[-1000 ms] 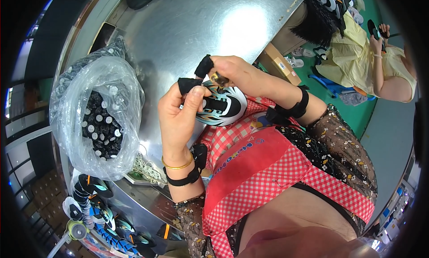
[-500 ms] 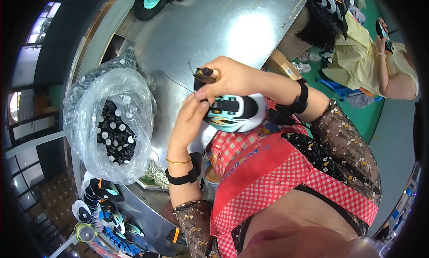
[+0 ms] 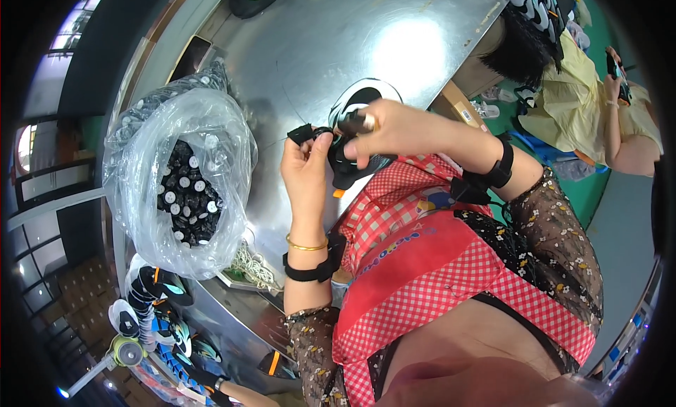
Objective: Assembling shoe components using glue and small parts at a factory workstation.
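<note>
My left hand (image 3: 307, 160) is closed, pinching a short black strap (image 3: 301, 134) between thumb and fingers. To its right my right hand (image 3: 384, 132) holds a small dark tool (image 3: 357, 123) with a light wood-coloured end; its exact kind is unclear. The fingers are slightly smeared by motion. Under both hands lies a black, white and mint shoe (image 3: 366, 90) at the table edge against my apron. My right hand covers its middle. A thin dark thread (image 3: 294, 110) lies on the metal table (image 3: 282, 62) just beyond my left hand.
A clear plastic bag (image 3: 232, 217) of black pieces with white round discs stands at the left. Several shoes (image 3: 165, 284) sit lower left, near another person's wrist (image 3: 229, 389). A dark shoe (image 3: 250, 2) lies at the far edge. Another person (image 3: 620, 125) is at the right.
The shoe has been turned, its black side now toward me. My hands have moved slightly apart, the left now on the black strap. Another person's arm has appeared lower left.
</note>
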Demonstrator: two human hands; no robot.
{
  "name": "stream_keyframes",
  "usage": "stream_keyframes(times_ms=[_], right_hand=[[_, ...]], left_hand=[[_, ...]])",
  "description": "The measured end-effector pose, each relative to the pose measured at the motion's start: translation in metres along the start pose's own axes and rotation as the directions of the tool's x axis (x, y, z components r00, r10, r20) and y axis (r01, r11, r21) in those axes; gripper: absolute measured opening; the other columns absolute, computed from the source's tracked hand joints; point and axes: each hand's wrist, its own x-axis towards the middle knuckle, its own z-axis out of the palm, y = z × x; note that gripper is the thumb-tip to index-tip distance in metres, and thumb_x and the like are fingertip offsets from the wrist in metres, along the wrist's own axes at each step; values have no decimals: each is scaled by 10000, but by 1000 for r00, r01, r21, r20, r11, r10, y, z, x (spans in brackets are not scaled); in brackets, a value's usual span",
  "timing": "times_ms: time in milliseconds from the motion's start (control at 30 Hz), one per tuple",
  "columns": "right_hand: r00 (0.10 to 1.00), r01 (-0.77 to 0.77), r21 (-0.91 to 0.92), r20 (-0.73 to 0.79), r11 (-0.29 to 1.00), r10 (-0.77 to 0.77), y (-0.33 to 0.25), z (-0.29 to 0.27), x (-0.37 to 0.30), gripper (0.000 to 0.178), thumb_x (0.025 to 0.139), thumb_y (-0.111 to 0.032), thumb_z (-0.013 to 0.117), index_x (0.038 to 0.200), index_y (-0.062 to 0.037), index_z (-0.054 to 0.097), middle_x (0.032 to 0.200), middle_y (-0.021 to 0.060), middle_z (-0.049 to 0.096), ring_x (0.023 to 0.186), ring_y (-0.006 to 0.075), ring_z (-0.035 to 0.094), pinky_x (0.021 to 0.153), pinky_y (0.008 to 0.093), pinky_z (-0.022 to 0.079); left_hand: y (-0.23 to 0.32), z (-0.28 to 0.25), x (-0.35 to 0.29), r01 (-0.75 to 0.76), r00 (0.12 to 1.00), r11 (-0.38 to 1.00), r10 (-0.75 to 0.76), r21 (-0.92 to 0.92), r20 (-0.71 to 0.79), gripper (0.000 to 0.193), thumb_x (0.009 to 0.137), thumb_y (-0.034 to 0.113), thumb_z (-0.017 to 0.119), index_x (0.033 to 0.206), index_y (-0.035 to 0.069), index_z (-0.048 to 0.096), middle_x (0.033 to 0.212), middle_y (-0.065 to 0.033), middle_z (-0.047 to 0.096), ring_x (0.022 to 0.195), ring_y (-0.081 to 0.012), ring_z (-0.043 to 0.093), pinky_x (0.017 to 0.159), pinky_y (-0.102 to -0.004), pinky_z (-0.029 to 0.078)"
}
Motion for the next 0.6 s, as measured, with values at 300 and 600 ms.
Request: stream_keyframes(times_ms=[300,600], right_hand=[[998,56,307,-45,950,-44,16,10,11,225,828,-256,665,893,-42,648,654,16,633,507,23,444,452,193,312],[960,269,204,-134,941,-245,18,27,-4,192,820,-170,674,874,2,607,681,51,635,617,76,606,506,241,454]], left_hand=[[2,10,-2,-83,996,996,82,39,27,152,891,86,584,1022,29,532,888,-14,569,816,-82,527,743,-221,428],[-35,-31,31,50,958,997,-29,66,-285,114,866,113,627,888,19,567,801,-17,597,673,-63,516,612,-215,428]])
